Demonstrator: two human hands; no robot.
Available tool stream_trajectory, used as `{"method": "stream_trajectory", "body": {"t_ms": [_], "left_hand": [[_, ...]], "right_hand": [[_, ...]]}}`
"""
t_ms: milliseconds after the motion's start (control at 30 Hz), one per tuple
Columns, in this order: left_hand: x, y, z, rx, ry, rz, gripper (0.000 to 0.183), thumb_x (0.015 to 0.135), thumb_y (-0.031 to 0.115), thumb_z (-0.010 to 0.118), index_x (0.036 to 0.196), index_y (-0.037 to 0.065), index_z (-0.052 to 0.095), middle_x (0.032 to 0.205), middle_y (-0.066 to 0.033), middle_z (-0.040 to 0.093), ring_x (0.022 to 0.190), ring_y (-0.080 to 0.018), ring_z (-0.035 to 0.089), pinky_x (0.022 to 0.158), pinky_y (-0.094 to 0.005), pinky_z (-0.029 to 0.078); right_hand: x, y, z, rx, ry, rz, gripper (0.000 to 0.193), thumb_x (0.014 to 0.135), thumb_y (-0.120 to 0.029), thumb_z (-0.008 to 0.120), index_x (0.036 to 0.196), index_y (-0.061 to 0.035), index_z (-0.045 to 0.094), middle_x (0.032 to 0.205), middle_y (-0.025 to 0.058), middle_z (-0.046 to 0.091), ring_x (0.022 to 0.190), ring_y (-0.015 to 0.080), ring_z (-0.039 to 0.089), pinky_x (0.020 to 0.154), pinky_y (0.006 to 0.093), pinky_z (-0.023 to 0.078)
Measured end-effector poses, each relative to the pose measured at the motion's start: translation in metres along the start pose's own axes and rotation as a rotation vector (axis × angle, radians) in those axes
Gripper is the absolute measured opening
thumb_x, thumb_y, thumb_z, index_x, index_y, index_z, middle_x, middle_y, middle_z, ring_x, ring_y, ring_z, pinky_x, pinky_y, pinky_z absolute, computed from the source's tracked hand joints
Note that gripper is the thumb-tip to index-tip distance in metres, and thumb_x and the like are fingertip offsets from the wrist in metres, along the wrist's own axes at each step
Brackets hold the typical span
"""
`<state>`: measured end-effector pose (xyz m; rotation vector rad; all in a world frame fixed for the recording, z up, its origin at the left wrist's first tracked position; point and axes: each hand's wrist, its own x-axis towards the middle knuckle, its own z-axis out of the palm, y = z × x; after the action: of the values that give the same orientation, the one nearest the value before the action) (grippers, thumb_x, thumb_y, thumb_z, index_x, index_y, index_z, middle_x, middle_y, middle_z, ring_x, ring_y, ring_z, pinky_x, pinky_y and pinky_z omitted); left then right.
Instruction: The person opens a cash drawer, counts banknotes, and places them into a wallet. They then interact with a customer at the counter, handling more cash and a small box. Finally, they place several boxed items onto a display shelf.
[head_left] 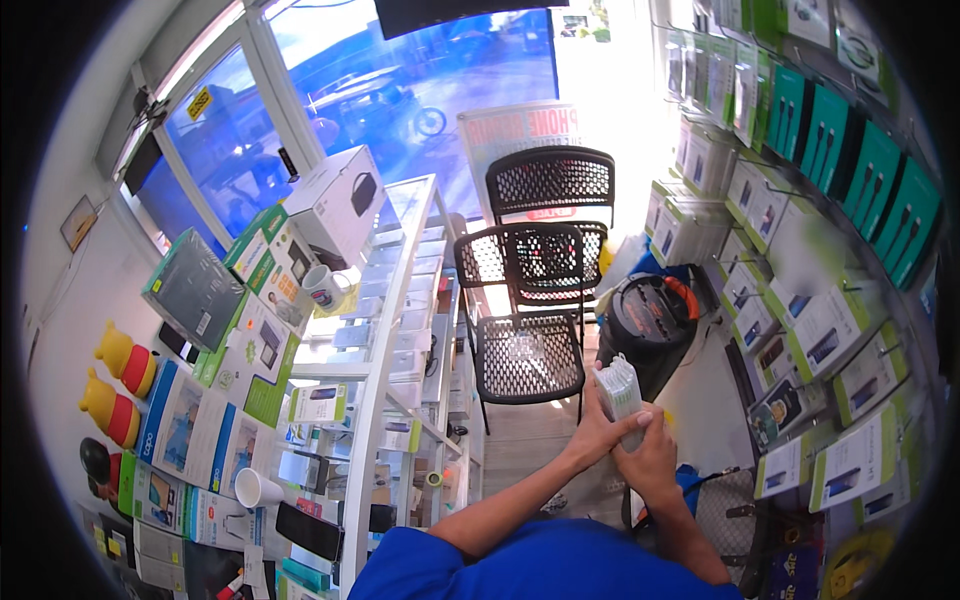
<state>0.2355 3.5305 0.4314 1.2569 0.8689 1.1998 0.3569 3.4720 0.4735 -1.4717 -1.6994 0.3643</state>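
In front of my body, a stack of thin white packs with green marks [618, 390] is held upright between both hands. My left hand [597, 428] wraps round the stack's left side, its fingers closed. My right hand [648, 458] grips the lower right part, with the thumb near the left hand's fingers. What exactly the packs contain cannot be made out. To the right hangs a display wall of white and green boxed packs [835, 330], apart from my hands.
A glass display counter [375, 390] with boxes, a white cup [258, 488] and a black phone [310, 530] stands at left. Black perforated folding chairs [530, 355] are ahead. A black round-topped speaker [650, 315] stands beyond my hands; a checkered bag [725, 500] lies at right.
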Motion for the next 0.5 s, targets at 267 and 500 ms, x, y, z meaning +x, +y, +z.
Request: {"method": "stream_trajectory", "body": {"t_ms": [267, 500], "left_hand": [[-0.001, 0.016, -0.049, -0.22, 0.116, -0.092, 0.089, 0.088, 0.029, 0.081, 0.153, 0.006, 0.025, 0.134, -0.0138, 0.053, 0.123, -0.023, 0.056, 0.103, -0.0382, 0.049], [-0.01, 0.023, -0.066, -0.094, 0.101, -0.222, 0.092, 0.088, 0.04, 0.082, 0.153, 0.004, 0.028, 0.137, -0.0163, 0.05, 0.128, -0.0246, 0.052, 0.106, -0.039, 0.046]], "right_hand": [[0.023, -0.008, 0.022, 0.697, -0.43, 0.144, 0.095, 0.078, -0.022, 0.088, 0.149, -0.0042, 0.027, 0.144, 0.0169, 0.049, 0.131, 0.0297, 0.053, 0.108, 0.0426, 0.044], [0.032, 0.015, 0.043, 0.906, -0.79, 0.356, 0.111, 0.078, -0.035, 0.087, 0.161, -0.0045, 0.02, 0.151, 0.0147, 0.044, 0.136, 0.0265, 0.048, 0.115, 0.0405, 0.037]]}}
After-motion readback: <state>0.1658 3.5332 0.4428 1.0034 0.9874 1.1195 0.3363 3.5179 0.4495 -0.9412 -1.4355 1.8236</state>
